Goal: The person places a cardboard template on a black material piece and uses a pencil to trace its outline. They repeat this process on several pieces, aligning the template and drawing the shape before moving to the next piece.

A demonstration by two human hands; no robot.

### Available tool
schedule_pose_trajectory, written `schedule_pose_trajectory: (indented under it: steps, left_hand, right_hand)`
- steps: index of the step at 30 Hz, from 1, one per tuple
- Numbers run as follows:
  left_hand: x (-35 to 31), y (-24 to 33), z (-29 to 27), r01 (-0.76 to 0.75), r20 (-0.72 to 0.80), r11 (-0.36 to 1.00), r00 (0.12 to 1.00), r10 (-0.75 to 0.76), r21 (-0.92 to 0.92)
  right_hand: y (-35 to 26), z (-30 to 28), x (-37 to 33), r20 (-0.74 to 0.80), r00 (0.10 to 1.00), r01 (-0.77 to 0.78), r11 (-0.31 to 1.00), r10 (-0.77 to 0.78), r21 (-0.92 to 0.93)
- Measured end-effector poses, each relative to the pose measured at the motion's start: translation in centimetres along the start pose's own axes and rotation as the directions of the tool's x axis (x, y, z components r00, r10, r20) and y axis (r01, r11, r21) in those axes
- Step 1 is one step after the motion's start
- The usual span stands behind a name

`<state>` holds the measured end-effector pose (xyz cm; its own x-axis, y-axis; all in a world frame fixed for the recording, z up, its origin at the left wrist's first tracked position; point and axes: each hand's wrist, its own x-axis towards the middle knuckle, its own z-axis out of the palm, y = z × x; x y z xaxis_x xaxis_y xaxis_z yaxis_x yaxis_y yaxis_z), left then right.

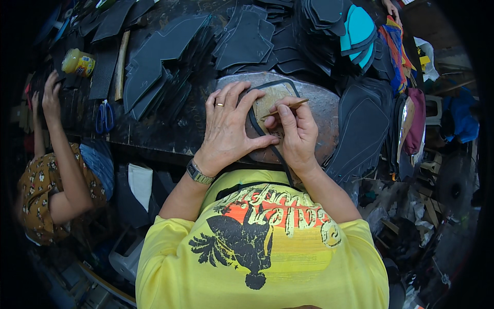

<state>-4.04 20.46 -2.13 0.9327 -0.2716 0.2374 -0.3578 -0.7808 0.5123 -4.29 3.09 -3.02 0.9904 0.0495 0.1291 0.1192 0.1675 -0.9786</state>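
A tan panel with a black edge strip (278, 91) lies in front of me on a rounded, worn slab (323, 105). My left hand (226, 121) rests over its left side, fingers spread and thumb stretched toward the right hand. A ring and a wristwatch are on that arm. Pinched in my right hand (297, 133) is a thin brown stick (300, 104), its tip pointing down-left at the panel's surface. Part of the panel is hidden beneath my hands, and a dark strip runs from it toward my lap.
Stacks of dark cut pieces (159, 56) cover the bench, some turquoise (358, 26). Blue-handled scissors (105, 117), a wooden stick (122, 66) and a yellow jar (78, 63) lie left. A co-worker (64, 190) sits at the left; another person's hand (392, 9) shows top right.
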Motion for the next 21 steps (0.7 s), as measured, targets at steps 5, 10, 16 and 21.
schedule_pose_trajectory:
  steps: [5, 10, 16, 21]
  left_hand:
    - [-0.09, -0.10, 0.09, 0.002, 0.002, 1.000, 1.000, -0.002, -0.003]
    - [-0.08, -0.08, 0.07, 0.005, 0.001, 1.000, 1.000, -0.005, -0.008]
    - [-0.10, -0.10, 0.08, 0.004, 0.002, 1.000, 1.000, -0.004, -0.008]
    - [-0.04, -0.16, 0.16, -0.002, -0.006, 1.000, 1.000, 0.002, -0.012]
  right_hand:
    - [0.05, -0.08, -0.01, 0.021, 1.000, 0.000, 1.000, 0.000, 0.001]
    - [-0.03, -0.10, 0.03, 0.013, 1.000, -0.021, 0.999, 0.021, 0.027]
    - [0.14, -0.03, 0.07, 0.011, 1.000, -0.016, 0.998, 0.016, 0.053]
    - [0.28, -0.01, 0.07, 0.026, 1.000, 0.000, 1.000, 0.001, -0.013]
